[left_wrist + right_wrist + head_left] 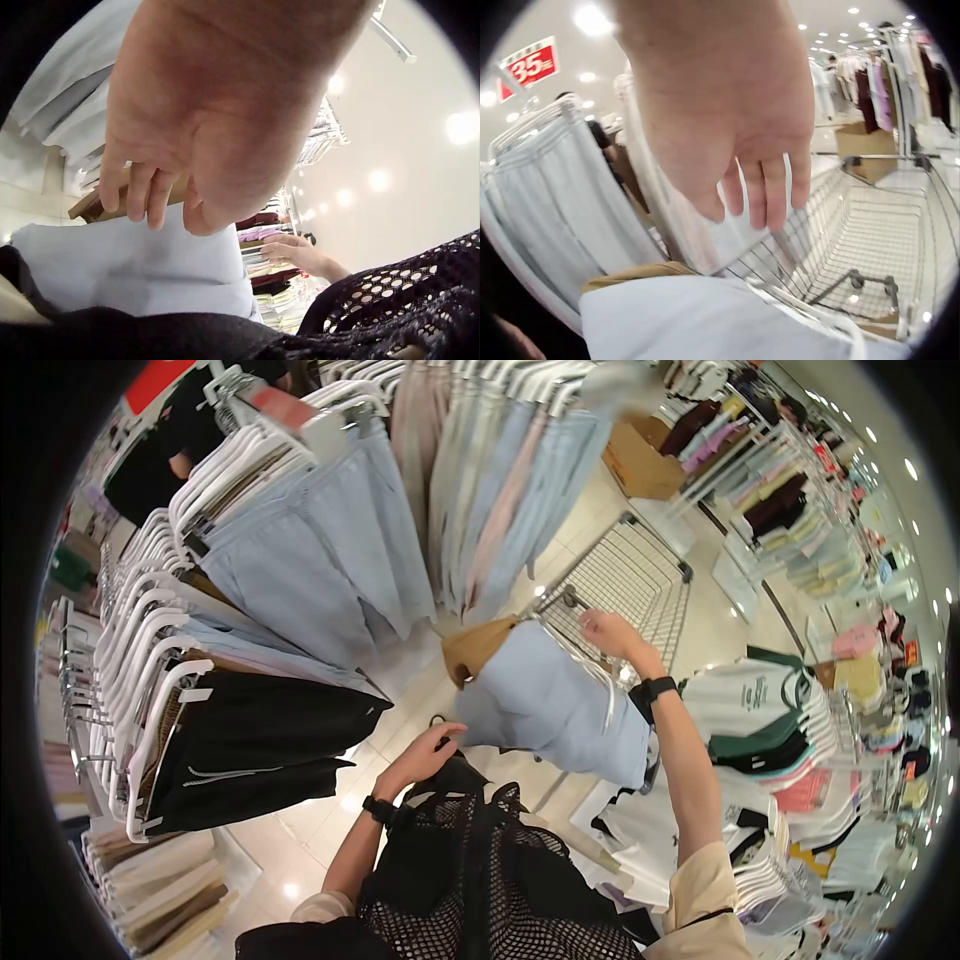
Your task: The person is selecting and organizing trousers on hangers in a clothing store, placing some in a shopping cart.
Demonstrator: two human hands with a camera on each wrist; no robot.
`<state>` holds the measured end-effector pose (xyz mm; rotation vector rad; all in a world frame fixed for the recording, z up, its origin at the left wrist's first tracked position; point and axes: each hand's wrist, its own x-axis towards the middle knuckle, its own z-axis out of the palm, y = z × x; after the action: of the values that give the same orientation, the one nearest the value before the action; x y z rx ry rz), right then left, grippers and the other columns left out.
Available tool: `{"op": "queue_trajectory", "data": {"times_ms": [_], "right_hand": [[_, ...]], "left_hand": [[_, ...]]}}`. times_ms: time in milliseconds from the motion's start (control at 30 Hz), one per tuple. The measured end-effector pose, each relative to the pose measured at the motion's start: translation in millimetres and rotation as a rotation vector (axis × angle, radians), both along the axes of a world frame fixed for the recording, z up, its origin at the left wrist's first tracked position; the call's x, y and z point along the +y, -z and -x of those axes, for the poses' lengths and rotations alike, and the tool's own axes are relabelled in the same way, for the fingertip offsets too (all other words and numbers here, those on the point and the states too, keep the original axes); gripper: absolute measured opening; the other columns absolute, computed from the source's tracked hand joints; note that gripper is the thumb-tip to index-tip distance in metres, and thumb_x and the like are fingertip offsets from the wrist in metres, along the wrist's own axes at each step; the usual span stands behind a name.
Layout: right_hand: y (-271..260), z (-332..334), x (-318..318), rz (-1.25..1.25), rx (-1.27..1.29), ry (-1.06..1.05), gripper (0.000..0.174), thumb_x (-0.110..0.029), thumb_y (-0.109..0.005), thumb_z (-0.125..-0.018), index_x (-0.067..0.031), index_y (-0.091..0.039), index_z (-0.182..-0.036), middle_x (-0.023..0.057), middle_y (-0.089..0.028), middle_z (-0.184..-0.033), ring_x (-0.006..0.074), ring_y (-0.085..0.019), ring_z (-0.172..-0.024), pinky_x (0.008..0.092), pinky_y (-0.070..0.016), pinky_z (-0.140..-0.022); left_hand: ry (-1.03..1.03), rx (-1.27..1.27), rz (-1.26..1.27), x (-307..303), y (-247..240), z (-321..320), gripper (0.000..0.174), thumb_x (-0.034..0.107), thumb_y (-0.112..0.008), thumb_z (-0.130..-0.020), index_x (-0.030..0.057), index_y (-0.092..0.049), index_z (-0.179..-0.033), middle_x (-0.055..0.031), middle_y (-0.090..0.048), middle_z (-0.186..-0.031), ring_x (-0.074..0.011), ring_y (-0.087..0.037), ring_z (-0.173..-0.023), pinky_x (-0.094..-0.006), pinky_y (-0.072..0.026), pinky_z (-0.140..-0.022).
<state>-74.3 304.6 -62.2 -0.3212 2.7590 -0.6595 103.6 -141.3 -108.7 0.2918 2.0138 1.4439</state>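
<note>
A pile of folded light blue clothing [545, 695] lies at the near end of a wire shopping cart [640, 575], with a tan garment [478, 648] showing at its left end. White hangers [609, 695] stick out along its right side. My left hand [425, 750] is at the pile's near left edge, its fingers loosely bent with nothing in them. Above the far side of the pile, close to the hangers, hovers my right hand [612, 635]. In the right wrist view, the right hand's fingers [776, 191] hang relaxed and hold nothing.
To the left, racks carry light blue shorts [310, 550] and black shorts [260, 750] on white hangers. More trousers [500, 490] hang ahead. A cardboard box [643, 458] stands beyond the cart, and shirts [745, 705] hang at the right.
</note>
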Motion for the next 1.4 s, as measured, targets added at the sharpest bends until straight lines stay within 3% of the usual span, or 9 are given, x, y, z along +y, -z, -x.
{"op": "queue_trajectory", "data": {"times_ms": [133,200,333,467,633,967,1167,1333,1400], "right_hand": [[-80,25,-118,-0.143,-0.102,-0.282,0.044,-0.034,-0.070,-0.097,-0.0006,-0.067,-0.125,0.0230,-0.076,-0.103,0.0403,-0.073,-0.096,0.0466,-0.0575,-0.085],[-120,42,-178,-0.099,0.071,-0.347,0.049,-0.036,-0.072,-0.096,-0.0054,-0.063,-0.133,0.0233,-0.074,-0.106,0.0431,-0.071,-0.100,0.0496,-0.0567,-0.088],[-189,89,-289,0.101,0.659,-0.469,0.065,-0.030,-0.076,-0.092,0.0010,-0.050,-0.142,0.0263,-0.059,-0.134,0.0464,-0.059,-0.122,0.0510,-0.0494,-0.104],[-212,162,-365,0.249,1.087,-0.484,0.072,-0.021,-0.080,-0.085,0.0040,-0.047,-0.144,0.0298,-0.048,-0.145,0.0499,-0.046,-0.135,0.0516,-0.0439,-0.111],[-229,216,-432,0.342,1.126,-0.514,0.059,-0.016,-0.078,-0.085,0.0038,-0.056,-0.136,0.0273,-0.053,-0.142,0.0462,-0.050,-0.132,0.0490,-0.0440,-0.110],[-244,205,-456,0.360,1.061,-0.524,0.041,-0.008,-0.070,-0.089,0.0035,-0.065,-0.129,0.0246,-0.054,-0.147,0.0415,-0.048,-0.139,0.0455,-0.0379,-0.118],[-231,171,-405,0.291,0.841,-0.285,0.043,-0.023,-0.076,-0.097,-0.0099,-0.068,-0.138,0.0103,-0.075,-0.116,0.0241,-0.069,-0.108,0.0349,-0.0525,-0.095],[-203,130,-319,0.292,0.778,-0.301,0.039,-0.009,-0.073,-0.096,-0.0091,-0.070,-0.134,0.0075,-0.076,-0.120,0.0196,-0.070,-0.105,0.0324,-0.0533,-0.093],[-198,101,-298,0.242,0.868,-0.280,0.033,-0.007,-0.077,-0.086,-0.0063,-0.073,-0.118,0.0077,-0.077,-0.103,0.0204,-0.070,-0.086,0.0323,-0.0537,-0.078]], "left_hand": [[-0.036,-0.015,-0.040,-13,3,42,0.038,0.017,-0.055,-0.107,0.0074,-0.060,-0.143,-0.0124,-0.066,-0.140,-0.0253,-0.061,-0.132,-0.0402,-0.0467,-0.111],[-0.051,-0.001,-0.060,-24,4,61,0.036,0.017,-0.055,-0.108,0.0069,-0.060,-0.142,-0.0110,-0.067,-0.138,-0.0239,-0.062,-0.132,-0.0411,-0.0461,-0.113],[-0.157,0.002,-0.099,-51,7,82,0.033,0.015,-0.055,-0.109,0.0058,-0.061,-0.140,-0.0100,-0.069,-0.136,-0.0229,-0.064,-0.129,-0.0406,-0.0473,-0.112],[-0.276,0.028,-0.065,-83,7,89,0.032,0.012,-0.056,-0.108,0.0027,-0.061,-0.138,-0.0115,-0.071,-0.133,-0.0237,-0.066,-0.127,-0.0393,-0.0502,-0.109],[-0.467,0.046,-0.146,-113,36,71,0.032,0.006,-0.053,-0.106,0.0016,-0.061,-0.137,-0.0142,-0.070,-0.132,-0.0247,-0.066,-0.126,-0.0395,-0.0504,-0.108],[-0.551,-0.010,-0.136,-133,41,47,0.031,0.007,-0.053,-0.107,0.0027,-0.061,-0.137,-0.0135,-0.070,-0.132,-0.0245,-0.066,-0.125,-0.0381,-0.0505,-0.107],[-0.588,0.071,-0.082,-138,35,57,0.031,0.006,-0.053,-0.107,0.0022,-0.061,-0.137,-0.0125,-0.070,-0.130,-0.0242,-0.067,-0.121,-0.0379,-0.0511,-0.105],[-0.962,0.379,-0.209,-135,4,74,0.034,-0.004,-0.056,-0.103,0.0015,-0.059,-0.137,-0.0084,-0.066,-0.127,-0.0171,-0.064,-0.112,-0.0297,-0.0526,-0.094],[-1.111,0.491,-0.266,-142,2,75,0.034,-0.001,-0.056,-0.105,-0.0007,-0.056,-0.139,-0.0083,-0.064,-0.125,-0.0164,-0.061,-0.114,-0.0303,-0.0507,-0.097]]}}
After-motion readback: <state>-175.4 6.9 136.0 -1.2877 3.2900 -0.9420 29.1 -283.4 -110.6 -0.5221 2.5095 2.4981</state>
